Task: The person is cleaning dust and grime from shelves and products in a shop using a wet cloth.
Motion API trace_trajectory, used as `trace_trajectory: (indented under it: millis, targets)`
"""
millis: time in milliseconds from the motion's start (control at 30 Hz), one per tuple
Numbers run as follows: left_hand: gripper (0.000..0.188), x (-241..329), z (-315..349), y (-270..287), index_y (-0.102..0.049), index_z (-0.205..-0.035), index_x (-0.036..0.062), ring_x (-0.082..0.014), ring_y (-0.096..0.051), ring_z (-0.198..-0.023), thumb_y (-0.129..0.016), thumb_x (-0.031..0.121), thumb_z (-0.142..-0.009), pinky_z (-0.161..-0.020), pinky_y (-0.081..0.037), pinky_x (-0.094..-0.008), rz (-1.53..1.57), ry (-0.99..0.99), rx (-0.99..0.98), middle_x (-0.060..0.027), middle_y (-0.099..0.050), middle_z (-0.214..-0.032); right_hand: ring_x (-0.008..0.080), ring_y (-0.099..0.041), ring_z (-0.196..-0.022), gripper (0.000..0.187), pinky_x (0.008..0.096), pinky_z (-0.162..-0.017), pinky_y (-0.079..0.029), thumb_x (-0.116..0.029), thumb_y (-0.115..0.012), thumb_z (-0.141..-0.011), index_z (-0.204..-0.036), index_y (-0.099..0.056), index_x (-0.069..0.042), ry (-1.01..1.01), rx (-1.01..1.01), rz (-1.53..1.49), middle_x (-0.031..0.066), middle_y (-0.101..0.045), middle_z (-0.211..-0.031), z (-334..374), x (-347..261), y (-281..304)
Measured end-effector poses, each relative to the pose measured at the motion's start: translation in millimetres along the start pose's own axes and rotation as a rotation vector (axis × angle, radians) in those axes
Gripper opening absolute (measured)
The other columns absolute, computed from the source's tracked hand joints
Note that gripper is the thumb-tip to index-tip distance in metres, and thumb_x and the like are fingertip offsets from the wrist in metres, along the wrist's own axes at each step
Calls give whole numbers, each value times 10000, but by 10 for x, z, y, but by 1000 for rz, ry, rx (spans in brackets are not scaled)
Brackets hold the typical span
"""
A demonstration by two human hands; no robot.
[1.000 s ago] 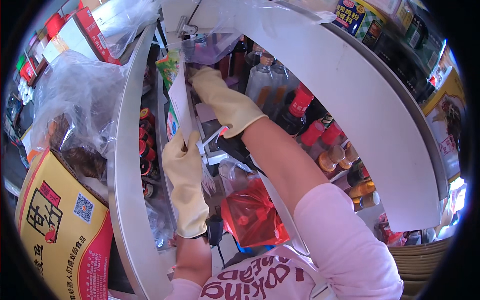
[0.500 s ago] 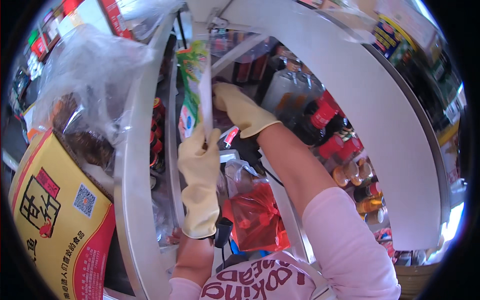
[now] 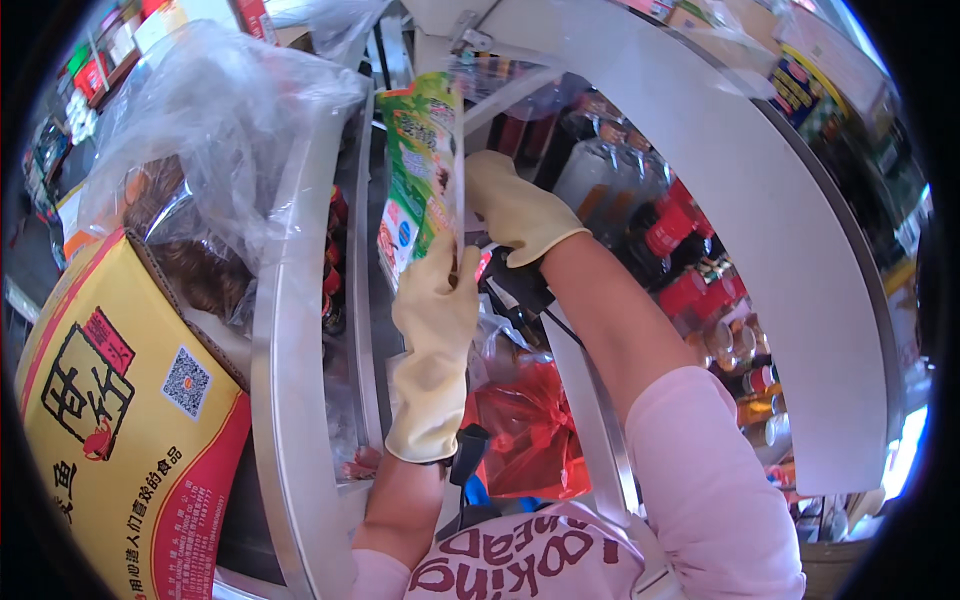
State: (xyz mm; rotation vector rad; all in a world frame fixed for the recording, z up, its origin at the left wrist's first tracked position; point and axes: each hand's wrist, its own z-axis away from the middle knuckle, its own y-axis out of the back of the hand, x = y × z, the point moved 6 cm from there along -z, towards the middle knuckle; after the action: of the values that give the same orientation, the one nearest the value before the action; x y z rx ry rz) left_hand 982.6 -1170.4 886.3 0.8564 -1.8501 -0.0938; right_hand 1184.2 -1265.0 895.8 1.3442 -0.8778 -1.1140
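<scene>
Both of my hands wear cream rubber gloves. My left hand (image 3: 432, 340) pinches the lower edge of a flat green printed packet (image 3: 422, 170), which stands upright and slightly tilted. Just right of the packet is my right hand (image 3: 522, 208), its fingers curled inward beside the packet's edge. The fingertips are hidden, and whatever they hold cannot be made out. Below that hand lies a black device with a cable (image 3: 522, 285). A red plastic bag (image 3: 528, 430) sits nearer to me, between my forearms.
White curved counters (image 3: 790, 250) frame the space. On the right, bottles and jars (image 3: 690, 270) show behind the counter panel. At left stand a yellow and red carton (image 3: 130, 420) and clear plastic bags (image 3: 230, 130). Red-capped jars (image 3: 334, 260) line the left inner shelf.
The view has shifted, so things appear further right. The packet has turned, showing more of its printed green face. Both hands remain close to it.
</scene>
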Motion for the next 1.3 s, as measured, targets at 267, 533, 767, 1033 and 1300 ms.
trace_trajectory:
  millis: [267, 533, 767, 1033, 1300]
  targets:
    - [270, 163, -5, -217, -713, -1074, 101, -365, -704, -887, -767, 278, -877, -774, -553, -474, -26, -52, -62, -143, -739, -901, 310, -733, -1102, 283, 506, -853, -604, -160, -704, -881, -1141, -785, -84, -206, 38, 182, 142, -763, -1149, 330, 639, -46]
    - [398, 145, 199, -273, -675, -1258, 114, -344, -699, -905, -737, 294, -909, -795, -544, -437, -144, -70, -175, -162, -716, -961, 364, -722, -1060, 277, 494, -852, -585, -96, -762, -771, -1035, -769, -9, 178, 146, 144, 212, -751, -1053, 1849, 127, 298]
    - [319, 214, 610, -54, -691, -1239, 102, -433, -679, -987, -583, 259, -982, -843, -526, -527, -241, -113, -142, -238, -716, -1021, 409, -715, -869, 154, 488, -792, -560, -42, -715, -680, -827, -739, -2, 462, 554, -85, 220, -721, -854, 2499, 88, 401]
    - [189, 613, 1349, 798, -674, -1092, 69, -478, -656, -817, -610, 164, -942, -700, -511, -569, -217, -354, 23, -227, -681, -821, 418, -709, -736, 105, 507, -676, -565, -26, -717, -648, -752, -726, -10, 463, 593, -163, 217, -692, -748, 3536, -310, 766]
    - [274, 1752, 1736, 2172, -699, -1124, -32, -464, -681, -830, -606, 157, -949, -734, -535, -512, -411, -706, 305, -263, -703, -955, 375, -718, -959, 327, 436, -837, -563, -82, -524, -829, -1085, -723, -46, 200, 140, -580, 223, -732, -1005, 4856, 192, 651]
